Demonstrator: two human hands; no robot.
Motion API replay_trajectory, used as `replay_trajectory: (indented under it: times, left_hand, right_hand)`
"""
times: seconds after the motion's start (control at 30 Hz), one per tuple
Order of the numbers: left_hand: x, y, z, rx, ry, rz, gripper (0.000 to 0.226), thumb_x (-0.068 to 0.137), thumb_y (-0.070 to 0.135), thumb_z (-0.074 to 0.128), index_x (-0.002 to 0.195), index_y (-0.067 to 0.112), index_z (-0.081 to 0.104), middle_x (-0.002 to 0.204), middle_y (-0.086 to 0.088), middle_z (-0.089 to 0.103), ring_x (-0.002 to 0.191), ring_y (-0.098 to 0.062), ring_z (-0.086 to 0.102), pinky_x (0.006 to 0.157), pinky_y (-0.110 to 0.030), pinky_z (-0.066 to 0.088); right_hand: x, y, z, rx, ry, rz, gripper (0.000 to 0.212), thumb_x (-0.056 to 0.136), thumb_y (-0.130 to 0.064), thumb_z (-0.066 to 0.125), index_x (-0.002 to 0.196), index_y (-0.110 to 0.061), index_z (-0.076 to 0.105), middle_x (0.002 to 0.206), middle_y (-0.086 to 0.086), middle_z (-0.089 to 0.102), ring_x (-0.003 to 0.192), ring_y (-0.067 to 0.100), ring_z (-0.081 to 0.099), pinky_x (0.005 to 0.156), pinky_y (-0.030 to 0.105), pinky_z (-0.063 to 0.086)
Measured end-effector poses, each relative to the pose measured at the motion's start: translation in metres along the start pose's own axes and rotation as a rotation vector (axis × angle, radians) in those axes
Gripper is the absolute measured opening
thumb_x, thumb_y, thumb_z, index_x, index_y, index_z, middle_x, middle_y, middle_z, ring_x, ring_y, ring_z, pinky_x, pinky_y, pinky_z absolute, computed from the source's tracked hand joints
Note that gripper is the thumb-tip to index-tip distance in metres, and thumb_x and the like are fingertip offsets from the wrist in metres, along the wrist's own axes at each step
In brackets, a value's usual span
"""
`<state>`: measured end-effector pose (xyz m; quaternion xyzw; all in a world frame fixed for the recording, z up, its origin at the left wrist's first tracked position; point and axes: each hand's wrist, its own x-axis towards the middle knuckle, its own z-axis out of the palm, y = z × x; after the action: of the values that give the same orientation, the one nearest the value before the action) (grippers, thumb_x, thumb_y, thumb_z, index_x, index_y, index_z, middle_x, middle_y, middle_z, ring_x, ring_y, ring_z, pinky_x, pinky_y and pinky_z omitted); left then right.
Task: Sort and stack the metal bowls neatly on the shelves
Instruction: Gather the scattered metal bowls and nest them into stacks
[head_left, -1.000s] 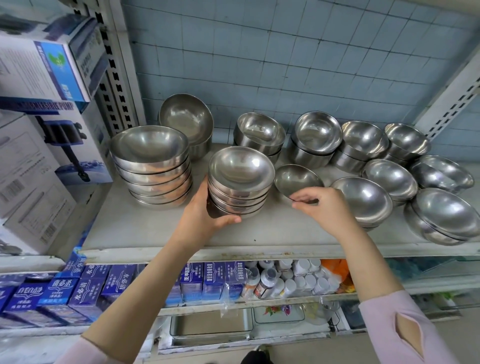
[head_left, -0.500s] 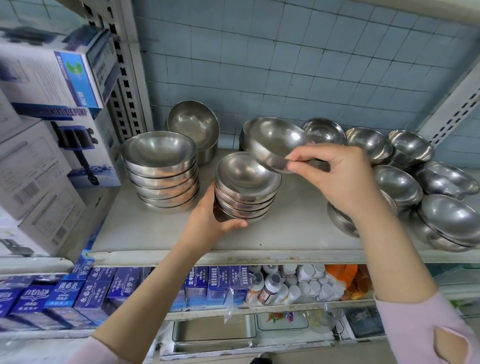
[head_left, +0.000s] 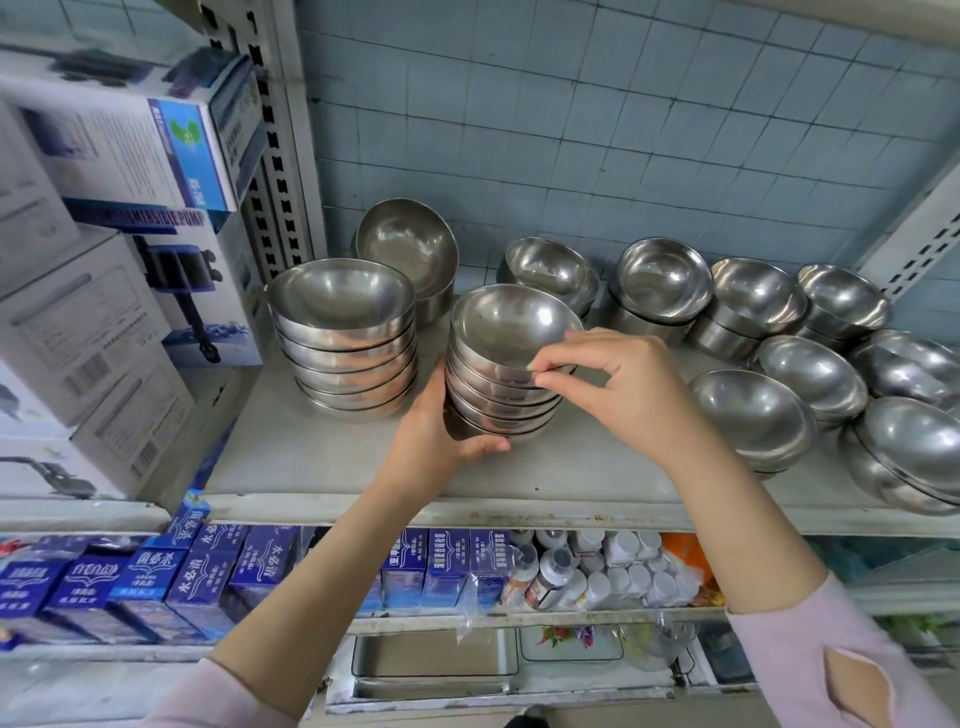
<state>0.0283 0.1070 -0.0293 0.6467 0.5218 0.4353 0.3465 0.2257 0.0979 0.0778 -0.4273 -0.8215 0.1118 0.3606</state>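
A second ago the right hand (head_left: 623, 389) reached a single bowl (head_left: 511, 327) lying on the shelf (head_left: 571, 483) just right of the middle stack (head_left: 498, 410). Half a second ago it had the bowl in the air, tilted. Now the bowl sits nested on top of that stack, roughly level. The right hand pinches its near rim between thumb and forefinger, the other fingers loosely spread. The left hand (head_left: 441, 436) has not moved: it grips the base of the stack from the left, thumb curled under the front.

So 1 more bowl looks sorted, and the spot where it lay is bare shelf. The bowl seems seated but not yet released. Whether it sits fully flush I cannot tell.

Much is left, I judge. To the left stands a taller left stack (head_left: 345, 358), already neat, with 1 tilted bowl (head_left: 410, 249) leaning behind it. To the right and along the back lie many loose bowls (head_left: 753, 415), some in leaning pairs, touching or overlapping each other, reaching to the right edge of the view.

The shelf is a pale, worn metal board with rust spots on its front lip, hung on a slotted post (head_left: 275, 156) against a wall (head_left: 571, 130) of blue-grey tiles. Printed boxes (head_left: 104, 156) are piled at the left. On the shelf below stand blue cartons (head_left: 208, 577) and white-capped bottles (head_left: 613, 566). Pale pink sleeves cover both forearms near the camera.
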Motion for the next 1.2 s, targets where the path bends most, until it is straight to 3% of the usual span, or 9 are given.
replay_trajectory:
  times: [0.1,0.23,0.37,0.43,0.57,0.63,0.77,0.97,1.2]
  left_hand:
    - [0.0,0.0,0.0,0.007,0.002,-0.019,0.101,0.058,0.033,0.092,0.143,0.018,0.04,0.126,0.015,0.057,0.115,0.005,0.048,0.087,0.006,0.03]
    - [-0.001,0.001,0.001,0.017,-0.023,-0.085,0.103,0.062,0.033,0.09,0.146,0.018,0.033,0.131,0.015,0.051,0.123,0.001,0.045,0.088,0.004,0.029]
    - [-0.015,0.013,-0.001,0.136,-0.039,-0.249,0.12,0.064,0.043,0.086,0.153,0.006,0.013,0.154,-0.007,0.033,0.141,-0.018,0.034,0.112,-0.028,0.03]
    - [-0.033,0.018,-0.002,0.172,0.002,-0.288,0.102,0.07,0.042,0.082,0.149,0.008,0.027,0.15,-0.009,0.039,0.132,-0.021,0.044,0.107,-0.032,0.038]
    - [-0.067,0.039,0.016,0.195,0.089,-0.136,0.044,0.081,0.036,0.075,0.119,0.018,0.059,0.116,0.007,0.058,0.093,-0.001,0.057,0.076,-0.011,0.045]
    - [-0.063,0.051,0.039,0.162,0.006,-0.068,0.036,0.083,0.036,0.074,0.114,0.023,0.062,0.111,0.011,0.063,0.093,0.001,0.059,0.08,-0.015,0.05]
    - [-0.033,0.075,0.1,0.167,-0.18,0.035,0.067,0.08,0.041,0.076,0.137,0.021,0.047,0.134,0.004,0.054,0.115,-0.006,0.055,0.099,-0.026,0.046]
    - [-0.001,0.095,0.181,0.006,-0.381,-0.095,0.132,0.054,0.065,0.074,0.155,0.02,0.003,0.162,-0.001,0.014,0.145,-0.018,0.027,0.117,-0.042,0.03]
    - [0.005,0.088,0.204,-0.062,-0.149,-0.089,0.106,0.059,0.041,0.078,0.149,0.015,0.028,0.13,0.016,0.046,0.111,-0.008,0.058,0.102,-0.029,0.047]
  right_hand:
    - [0.0,-0.001,-0.001,0.017,-0.008,-0.012,0.012,0.081,-0.008,0.076,0.092,-0.013,0.079,0.086,-0.004,0.075,0.097,0.01,0.063,0.103,0.005,0.031]
    - [-0.004,0.008,-0.007,0.089,-0.046,0.055,0.034,0.078,-0.024,0.079,0.111,-0.026,0.073,0.109,-0.012,0.071,0.118,-0.002,0.058,0.114,0.017,0.029]
    - [-0.028,0.015,-0.019,0.131,0.066,0.159,0.038,0.077,-0.032,0.074,0.114,-0.029,0.069,0.116,-0.02,0.064,0.117,-0.019,0.049,0.11,0.011,0.03]
    - [-0.05,0.025,-0.028,0.133,0.184,0.217,0.039,0.079,-0.025,0.076,0.117,-0.026,0.068,0.123,-0.013,0.065,0.122,-0.006,0.053,0.11,0.017,0.034]
    - [-0.102,0.055,-0.049,0.123,0.39,0.395,0.048,0.079,-0.024,0.076,0.125,-0.022,0.064,0.136,-0.01,0.059,0.13,-0.002,0.048,0.111,0.027,0.039]
    - [-0.124,0.072,-0.061,0.043,0.425,0.484,0.058,0.078,-0.029,0.076,0.133,-0.021,0.059,0.144,-0.01,0.051,0.136,0.001,0.041,0.115,0.033,0.035]
    - [-0.149,0.099,-0.087,0.047,0.332,0.64,0.082,0.072,-0.044,0.075,0.146,-0.034,0.039,0.152,-0.02,0.031,0.14,0.008,0.033,0.114,0.034,0.032]
    - [-0.155,0.135,-0.106,0.199,0.208,0.682,0.093,0.066,-0.047,0.079,0.147,-0.038,0.034,0.149,-0.013,0.043,0.123,0.007,0.05,0.104,0.03,0.042]
    - [-0.143,0.164,-0.12,0.249,0.045,0.601,0.097,0.069,-0.041,0.085,0.15,-0.035,0.032,0.141,-0.025,0.037,0.115,-0.003,0.052,0.086,0.008,0.041]
